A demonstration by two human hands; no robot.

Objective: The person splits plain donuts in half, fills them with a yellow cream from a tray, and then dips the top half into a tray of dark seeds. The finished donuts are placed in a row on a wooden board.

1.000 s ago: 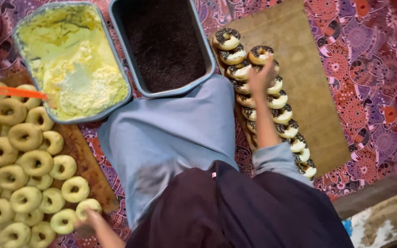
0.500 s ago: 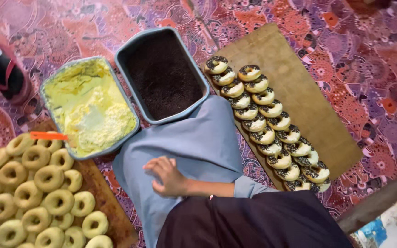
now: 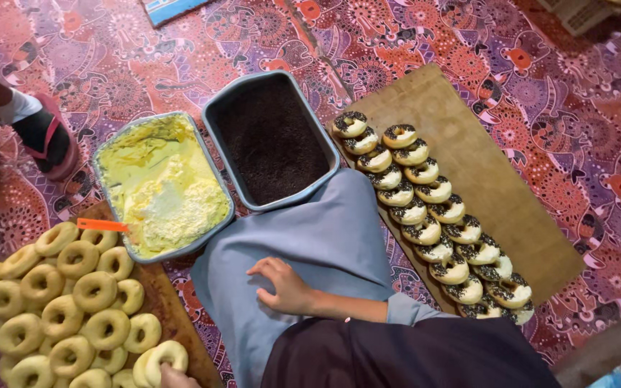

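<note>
Looking straight down at someone sitting on a patterned mat (image 3: 555, 108). The right hand (image 3: 285, 286) rests on the blue cloth (image 3: 325, 244) over their lap, fingers loosely spread and curled a bit, holding nothing. The left hand (image 3: 174, 375) is barely in shot at the bottom edge, fingertips pinching a plain donut (image 3: 161, 359) at the near end of the pile of plain donuts (image 3: 66, 302) on the left board (image 3: 163, 302).

Just past the lap sit two blue tubs side by side: one of yellow cream (image 3: 159, 190) with an orange spatula (image 3: 102, 225) on its near corner, one of dark sprinkles (image 3: 271, 140). On the right board (image 3: 483, 172), two neat rows of sprinkled donuts (image 3: 433, 223). Someone else's foot in a sandal (image 3: 41, 133) is at the far left.
</note>
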